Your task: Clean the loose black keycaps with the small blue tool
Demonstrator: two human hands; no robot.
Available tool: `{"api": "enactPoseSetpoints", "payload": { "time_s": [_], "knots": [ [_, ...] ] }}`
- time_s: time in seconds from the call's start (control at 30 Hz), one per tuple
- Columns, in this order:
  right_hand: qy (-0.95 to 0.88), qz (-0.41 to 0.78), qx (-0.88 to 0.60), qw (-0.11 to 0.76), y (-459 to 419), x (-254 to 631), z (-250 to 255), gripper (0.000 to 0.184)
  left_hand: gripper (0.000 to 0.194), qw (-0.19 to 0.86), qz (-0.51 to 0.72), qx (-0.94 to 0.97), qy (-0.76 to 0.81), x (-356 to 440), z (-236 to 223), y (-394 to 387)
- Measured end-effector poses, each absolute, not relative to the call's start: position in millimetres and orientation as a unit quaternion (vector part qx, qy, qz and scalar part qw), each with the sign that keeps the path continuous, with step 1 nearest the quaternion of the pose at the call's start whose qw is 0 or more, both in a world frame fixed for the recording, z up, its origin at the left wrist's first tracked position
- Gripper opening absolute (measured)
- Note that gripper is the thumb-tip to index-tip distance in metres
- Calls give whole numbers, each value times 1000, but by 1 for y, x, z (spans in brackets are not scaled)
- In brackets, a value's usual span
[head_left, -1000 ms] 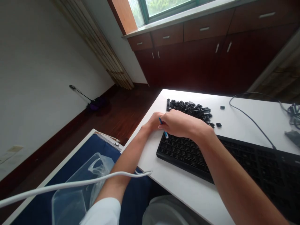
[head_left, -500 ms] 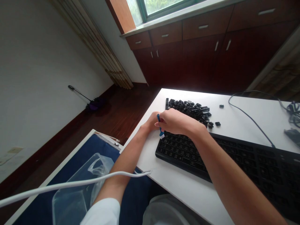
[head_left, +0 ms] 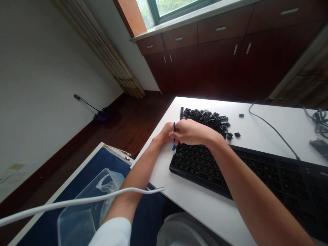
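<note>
A black keyboard (head_left: pixel 202 167) with its keycaps off lies along the white table, its left end near my hands. My right hand (head_left: pixel 191 131) is closed around a small blue brush (head_left: pixel 174 147), whose pale tip points down at the keyboard's left edge. Behind it, my left hand (head_left: pixel 166 131) rests by the keyboard's far left corner; its fingers are hidden by my right hand. A heap of loose black keycaps (head_left: pixel 208 118) lies just beyond my right hand, partly covered by it.
Two stray keycaps, one (head_left: pixel 237 135) nearer and one (head_left: pixel 241 115) farther off, lie right of the heap. A black cable (head_left: pixel 279 138) curves over the white table (head_left: pixel 160 167). A clear plastic box (head_left: pixel 77 218) and a white cable (head_left: pixel 102 197) are at lower left.
The blue brush has turned slightly in my right hand and stands more upright, its pale tip showing less. Both hands stay in nearly the same place.
</note>
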State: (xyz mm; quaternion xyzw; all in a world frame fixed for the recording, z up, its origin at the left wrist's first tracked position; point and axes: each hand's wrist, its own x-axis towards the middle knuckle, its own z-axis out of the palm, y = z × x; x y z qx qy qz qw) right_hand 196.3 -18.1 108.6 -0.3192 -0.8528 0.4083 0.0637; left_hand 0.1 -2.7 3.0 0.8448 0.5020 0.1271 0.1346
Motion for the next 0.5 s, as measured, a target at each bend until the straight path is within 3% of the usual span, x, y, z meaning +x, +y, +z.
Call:
{"api": "enactPoseSetpoints", "payload": {
  "time_s": [0.5],
  "knots": [
    [-829,403,-382,56,-14,194,99,28,16,139,152,864,459,2,6,-3]
  ]
}}
